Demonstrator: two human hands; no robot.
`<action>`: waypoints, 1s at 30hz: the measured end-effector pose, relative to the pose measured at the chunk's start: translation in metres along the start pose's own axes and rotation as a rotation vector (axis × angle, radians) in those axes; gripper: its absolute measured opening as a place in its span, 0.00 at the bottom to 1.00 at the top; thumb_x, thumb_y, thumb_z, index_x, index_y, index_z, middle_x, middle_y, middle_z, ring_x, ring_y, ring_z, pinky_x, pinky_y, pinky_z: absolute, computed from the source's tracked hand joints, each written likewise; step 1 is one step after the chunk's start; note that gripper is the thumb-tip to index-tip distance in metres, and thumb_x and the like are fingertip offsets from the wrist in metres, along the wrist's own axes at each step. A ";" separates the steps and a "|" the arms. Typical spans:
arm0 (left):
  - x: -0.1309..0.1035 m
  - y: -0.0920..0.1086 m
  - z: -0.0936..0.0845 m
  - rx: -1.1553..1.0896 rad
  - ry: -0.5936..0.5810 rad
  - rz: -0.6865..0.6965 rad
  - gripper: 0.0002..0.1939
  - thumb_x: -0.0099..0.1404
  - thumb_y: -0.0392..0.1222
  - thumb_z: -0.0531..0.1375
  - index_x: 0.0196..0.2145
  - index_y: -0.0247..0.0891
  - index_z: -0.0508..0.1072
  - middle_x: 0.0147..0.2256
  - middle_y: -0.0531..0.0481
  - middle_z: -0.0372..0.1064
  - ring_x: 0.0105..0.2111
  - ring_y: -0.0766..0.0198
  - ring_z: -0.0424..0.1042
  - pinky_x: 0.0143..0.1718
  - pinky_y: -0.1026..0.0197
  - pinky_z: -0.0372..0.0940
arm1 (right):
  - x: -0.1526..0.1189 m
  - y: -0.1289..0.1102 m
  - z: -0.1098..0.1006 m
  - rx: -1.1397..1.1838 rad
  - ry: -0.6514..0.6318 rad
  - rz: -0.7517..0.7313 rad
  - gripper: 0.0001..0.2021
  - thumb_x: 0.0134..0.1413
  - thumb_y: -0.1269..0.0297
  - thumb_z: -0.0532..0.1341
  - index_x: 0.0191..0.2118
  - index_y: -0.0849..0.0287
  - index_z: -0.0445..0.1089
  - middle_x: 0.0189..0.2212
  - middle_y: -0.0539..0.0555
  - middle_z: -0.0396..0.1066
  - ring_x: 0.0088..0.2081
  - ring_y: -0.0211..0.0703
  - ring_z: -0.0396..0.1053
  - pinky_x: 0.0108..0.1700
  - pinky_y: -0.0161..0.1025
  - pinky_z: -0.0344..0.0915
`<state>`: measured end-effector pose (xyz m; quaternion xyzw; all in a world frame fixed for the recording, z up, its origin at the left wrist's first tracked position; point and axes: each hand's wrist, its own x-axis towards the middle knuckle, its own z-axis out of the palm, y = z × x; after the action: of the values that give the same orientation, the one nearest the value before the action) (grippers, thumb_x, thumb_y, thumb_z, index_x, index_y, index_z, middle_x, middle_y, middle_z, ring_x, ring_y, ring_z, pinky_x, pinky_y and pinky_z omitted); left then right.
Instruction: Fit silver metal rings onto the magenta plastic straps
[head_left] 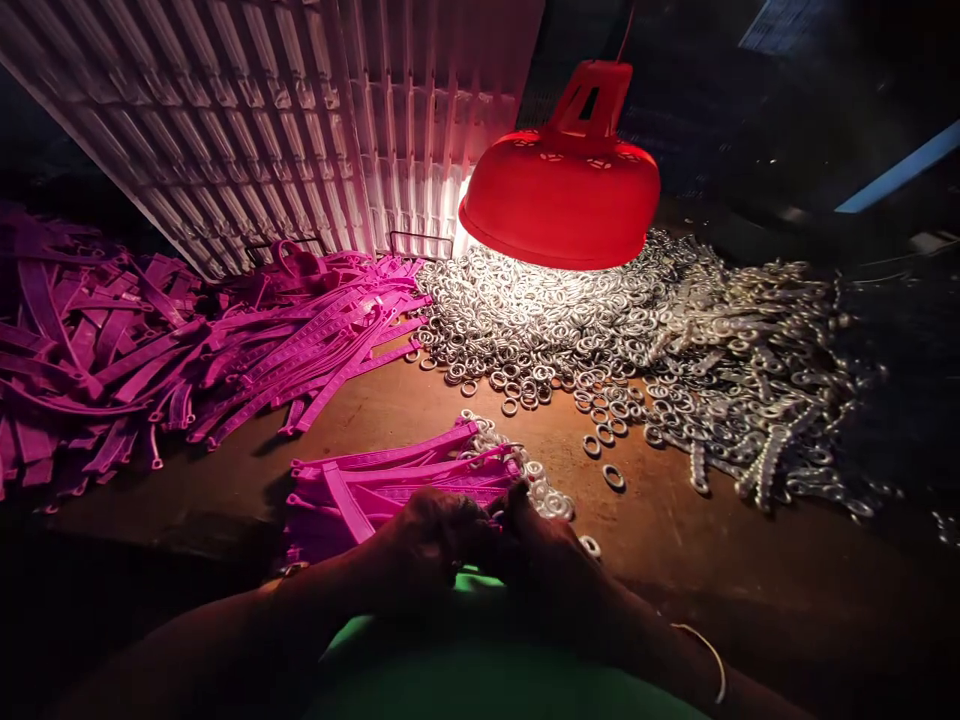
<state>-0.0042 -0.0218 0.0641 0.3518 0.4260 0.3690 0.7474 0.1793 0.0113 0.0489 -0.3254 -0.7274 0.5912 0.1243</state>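
Dimly, left hand [429, 535] and right hand [551, 545] adjoin pink straps [346, 500] — fingers [519, 500] curled, grip unclear.

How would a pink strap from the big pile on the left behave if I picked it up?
The pink straps there are probably bendy rather than limp: one curls at the back, while others lie nearly straight. They look thin and flat, so each is likely light. Many cross over one another, so pulling one might drag its neighbours.
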 end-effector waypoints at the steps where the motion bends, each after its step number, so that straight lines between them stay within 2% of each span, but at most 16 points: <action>1: 0.000 -0.001 0.001 0.014 0.001 -0.006 0.21 0.56 0.55 0.64 0.22 0.32 0.69 0.21 0.52 0.62 0.24 0.69 0.62 0.26 0.65 0.57 | 0.002 -0.003 0.000 -0.034 -0.030 -0.029 0.10 0.61 0.59 0.50 0.43 0.59 0.59 0.24 0.50 0.62 0.23 0.35 0.51 0.23 0.34 0.47; 5: 0.001 -0.003 0.003 -0.058 0.003 -0.031 0.25 0.52 0.57 0.65 0.18 0.32 0.64 0.18 0.55 0.57 0.20 0.72 0.57 0.22 0.67 0.53 | 0.006 -0.012 -0.005 -0.166 -0.108 -0.107 0.07 0.59 0.64 0.51 0.41 0.61 0.57 0.20 0.45 0.56 0.21 0.32 0.47 0.21 0.33 0.43; 9: 0.004 -0.004 0.002 -0.216 -0.009 -0.096 0.24 0.50 0.56 0.67 0.19 0.31 0.66 0.19 0.53 0.61 0.21 0.70 0.62 0.25 0.66 0.57 | 0.007 -0.015 -0.011 -0.325 -0.124 -0.110 0.04 0.58 0.69 0.49 0.39 0.61 0.57 0.21 0.46 0.57 0.22 0.32 0.47 0.22 0.33 0.43; 12: 0.005 -0.004 -0.001 -0.270 -0.016 -0.093 0.21 0.53 0.53 0.66 0.21 0.30 0.69 0.21 0.52 0.63 0.23 0.69 0.65 0.29 0.63 0.61 | 0.007 -0.017 -0.013 -0.368 -0.118 -0.074 0.05 0.60 0.71 0.47 0.38 0.60 0.58 0.21 0.46 0.57 0.22 0.33 0.46 0.24 0.34 0.43; 16: 0.006 -0.002 -0.004 -0.293 -0.040 -0.060 0.16 0.57 0.48 0.65 0.22 0.31 0.70 0.21 0.53 0.64 0.23 0.71 0.64 0.28 0.66 0.59 | 0.007 -0.014 -0.012 -0.284 -0.066 -0.055 0.06 0.64 0.66 0.47 0.40 0.58 0.59 0.24 0.47 0.61 0.23 0.33 0.48 0.24 0.34 0.45; 21: 0.010 0.010 -0.004 -0.357 -0.103 -0.040 0.11 0.58 0.43 0.63 0.24 0.32 0.75 0.24 0.50 0.67 0.27 0.67 0.66 0.33 0.64 0.61 | 0.009 -0.011 -0.014 -0.141 -0.092 -0.107 0.15 0.66 0.57 0.46 0.52 0.59 0.56 0.23 0.46 0.57 0.23 0.34 0.46 0.24 0.32 0.48; 23: 0.011 0.019 -0.004 -0.330 -0.120 -0.056 0.10 0.58 0.42 0.64 0.23 0.32 0.76 0.23 0.50 0.66 0.24 0.69 0.63 0.31 0.65 0.60 | 0.010 -0.012 -0.019 -0.107 -0.144 -0.137 0.17 0.66 0.57 0.48 0.55 0.60 0.54 0.25 0.47 0.59 0.24 0.33 0.47 0.24 0.32 0.49; 26: 0.009 0.032 -0.003 -0.276 -0.115 -0.123 0.12 0.55 0.45 0.66 0.22 0.33 0.77 0.17 0.55 0.60 0.18 0.73 0.54 0.23 0.67 0.54 | 0.008 -0.014 -0.026 -0.136 -0.203 -0.149 0.16 0.64 0.57 0.51 0.52 0.60 0.59 0.29 0.50 0.63 0.25 0.34 0.51 0.25 0.32 0.50; 28: 0.007 0.036 -0.003 -0.262 -0.105 -0.167 0.14 0.52 0.48 0.68 0.20 0.33 0.76 0.14 0.58 0.55 0.15 0.74 0.50 0.20 0.67 0.50 | 0.005 -0.014 -0.027 -0.169 -0.154 -0.110 0.14 0.64 0.57 0.51 0.49 0.59 0.63 0.29 0.51 0.65 0.26 0.35 0.54 0.24 0.31 0.50; 30: 0.005 0.033 -0.002 -0.260 -0.081 -0.166 0.16 0.49 0.49 0.69 0.17 0.33 0.75 0.12 0.59 0.53 0.15 0.75 0.49 0.19 0.66 0.48 | 0.001 -0.014 -0.024 -0.165 -0.068 -0.062 0.12 0.63 0.58 0.52 0.45 0.59 0.65 0.26 0.51 0.65 0.25 0.35 0.54 0.24 0.32 0.51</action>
<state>-0.0127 -0.0011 0.0890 0.2301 0.3717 0.3435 0.8312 0.1874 0.0292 0.0686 -0.2917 -0.7872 0.5358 0.0907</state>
